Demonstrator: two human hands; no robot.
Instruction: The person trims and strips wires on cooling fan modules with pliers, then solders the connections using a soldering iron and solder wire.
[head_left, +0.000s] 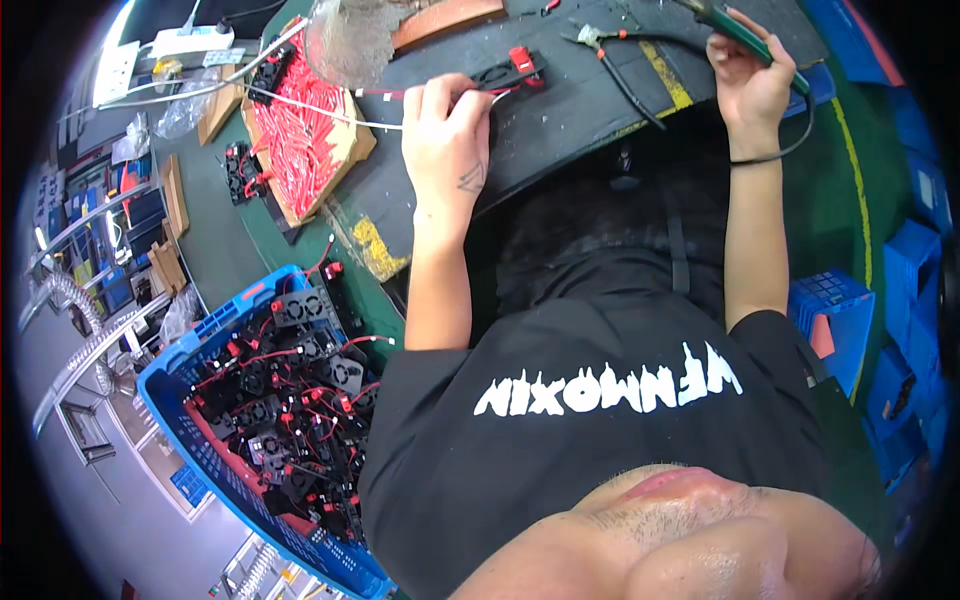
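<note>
My left hand (447,112) is closed in a pinch at the near end of a small black fan unit (495,76) on the dark bench. A red connector block (520,60) sits on the unit's right end. Red and white leads run out to the left from under my fingers. Raised at the upper right, my right hand (750,85) grips a green-handled soldering iron (742,36) like a pen. Its black cord (808,125) loops down past my wrist, and its tip is cut off by the top edge. Between my hands lie black-handled cutting pliers (622,75).
Left of my left hand, a cardboard tray (352,150) holds many red-and-white leads. More fan units (243,172) lie beside it. At lower left stands a blue crate (165,385) full of fan units with red wires. Blue bins (832,300) stand at the right.
</note>
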